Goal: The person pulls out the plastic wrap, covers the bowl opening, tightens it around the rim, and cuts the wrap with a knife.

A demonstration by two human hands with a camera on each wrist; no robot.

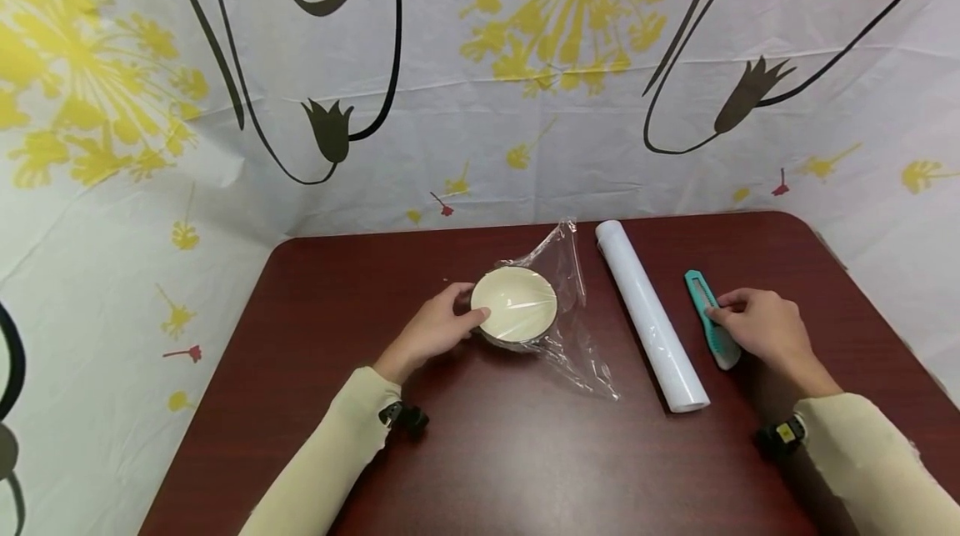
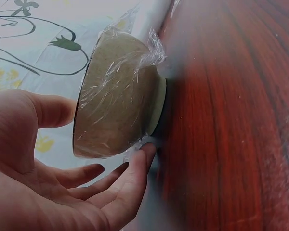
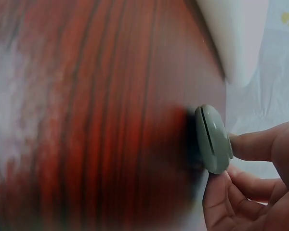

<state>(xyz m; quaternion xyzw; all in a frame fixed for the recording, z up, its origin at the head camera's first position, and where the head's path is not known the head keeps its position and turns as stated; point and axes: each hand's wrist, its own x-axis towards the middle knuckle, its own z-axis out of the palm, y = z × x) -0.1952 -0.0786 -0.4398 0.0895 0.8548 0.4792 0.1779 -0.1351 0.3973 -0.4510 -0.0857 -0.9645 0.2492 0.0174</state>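
Note:
A cream-inside bowl point(image 1: 514, 304) stands upright with clear plastic film stretched over its mouth. In the left wrist view the bowl point(image 2: 118, 96) shows a brownish outside, and the film clings to its wall in creases. My left hand point(image 1: 435, 325) holds the bowl's left side, thumb at the rim and fingers low near the foot. Loose film point(image 1: 573, 336) spreads to the right of it. My right hand point(image 1: 768, 332) pinches a teal utility knife point(image 1: 703, 303) between thumb and fingers, low over the table. The knife's rounded grey-green end point(image 3: 213, 139) faces the right wrist camera; no blade is visible.
A white roll of plastic film point(image 1: 651, 315) lies slantwise on the table between the bowl and the knife. The dark red wooden table point(image 1: 360, 286) meets a patterned cloth point(image 1: 525, 152) at its back and sides.

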